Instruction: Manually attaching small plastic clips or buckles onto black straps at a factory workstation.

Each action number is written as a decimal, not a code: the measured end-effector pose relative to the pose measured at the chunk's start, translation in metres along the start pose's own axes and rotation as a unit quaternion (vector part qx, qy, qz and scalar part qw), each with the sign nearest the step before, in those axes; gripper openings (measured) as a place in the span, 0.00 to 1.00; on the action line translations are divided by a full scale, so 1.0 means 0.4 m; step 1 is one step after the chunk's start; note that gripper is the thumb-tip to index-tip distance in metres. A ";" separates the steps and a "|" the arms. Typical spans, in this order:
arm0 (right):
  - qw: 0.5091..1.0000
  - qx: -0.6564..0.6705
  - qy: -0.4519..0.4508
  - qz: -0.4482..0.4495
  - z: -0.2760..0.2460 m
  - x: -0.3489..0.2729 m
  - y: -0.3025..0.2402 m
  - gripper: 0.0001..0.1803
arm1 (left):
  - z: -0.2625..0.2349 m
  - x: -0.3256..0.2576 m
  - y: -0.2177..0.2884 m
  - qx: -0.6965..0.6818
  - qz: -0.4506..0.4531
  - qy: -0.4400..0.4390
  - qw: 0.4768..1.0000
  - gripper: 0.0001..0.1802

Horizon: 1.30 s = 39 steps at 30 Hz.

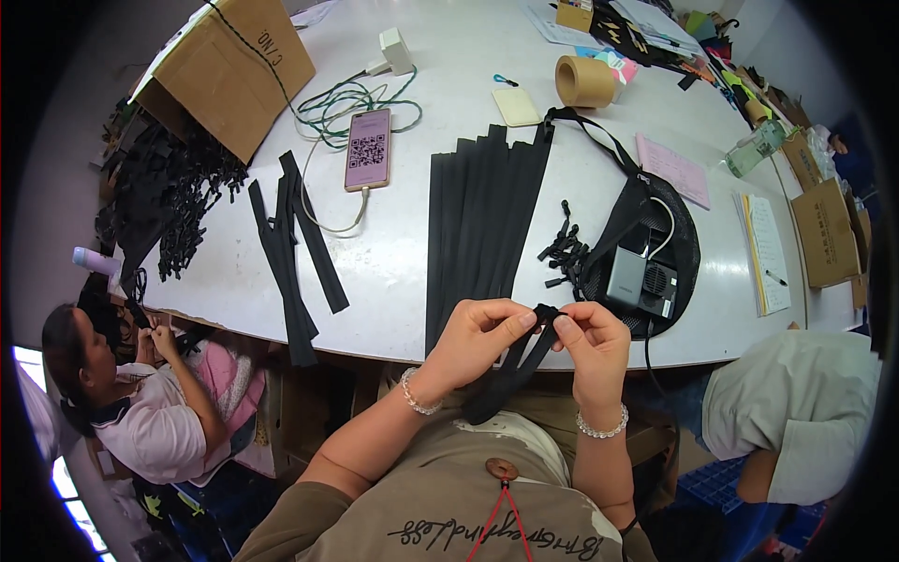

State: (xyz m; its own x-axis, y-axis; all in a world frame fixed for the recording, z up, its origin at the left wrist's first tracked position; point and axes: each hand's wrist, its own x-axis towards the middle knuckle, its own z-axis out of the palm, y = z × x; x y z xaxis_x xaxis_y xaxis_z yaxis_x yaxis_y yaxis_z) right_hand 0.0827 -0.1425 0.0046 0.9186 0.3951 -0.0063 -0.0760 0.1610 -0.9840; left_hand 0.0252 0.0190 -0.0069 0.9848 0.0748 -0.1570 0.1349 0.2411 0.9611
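At the table's front edge, my left hand (pixel 479 339) and my right hand (pixel 596 343) pinch a black fabric strap (pixel 494 397) between thumbs and fingers. The strap is folded over, and its loop hangs down in front of my body. Its bunched upper end sits between my fingertips; a small dark piece may be there, but I cannot make it out. Just beyond my left hand lies a fanned row of long flat black straps (pixel 479 215). Small black plastic pieces with cord ends (pixel 564 255) are heaped beyond my right hand.
A black mesh bag (pixel 682 253) holding a grey device (pixel 626 277) lies at the right. Farther left are loose black straps (pixel 318 253), a cabled phone (pixel 368 155) and a cardboard box (pixel 234 80). Co-workers sit at left (pixel 173 421) and right (pixel 796 403).
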 end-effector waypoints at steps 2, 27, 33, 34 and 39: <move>0.996 0.067 -0.007 0.054 -0.003 0.008 0.005 0.04 | -0.004 0.006 -0.001 0.035 -0.047 -0.007 0.998 0.09; 0.998 0.007 0.006 0.056 -0.026 -0.069 0.013 0.03 | 0.038 -0.050 -0.004 -0.001 0.002 -0.020 1.000 0.12; 0.967 0.062 -0.011 0.246 -0.077 -0.177 0.097 0.04 | 0.088 -0.151 -0.144 -0.128 -0.103 0.006 0.986 0.14; 0.962 0.079 -0.004 0.261 -0.083 -0.186 0.115 0.04 | 0.090 -0.153 -0.155 -0.144 -0.116 0.017 0.983 0.14; 0.951 0.136 0.010 0.279 -0.097 -0.206 0.146 0.05 | 0.102 -0.159 -0.194 -0.161 -0.166 0.045 0.972 0.12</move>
State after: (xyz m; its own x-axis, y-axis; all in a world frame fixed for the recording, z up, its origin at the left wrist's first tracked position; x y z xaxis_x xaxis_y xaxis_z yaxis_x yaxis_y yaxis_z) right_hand 0.0174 -0.2006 -0.0594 0.7127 0.4702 -0.5205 -0.6487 0.1595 -0.7441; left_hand -0.0432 -0.0439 -0.0621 0.8769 0.0218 -0.4801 0.3884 0.5562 0.7347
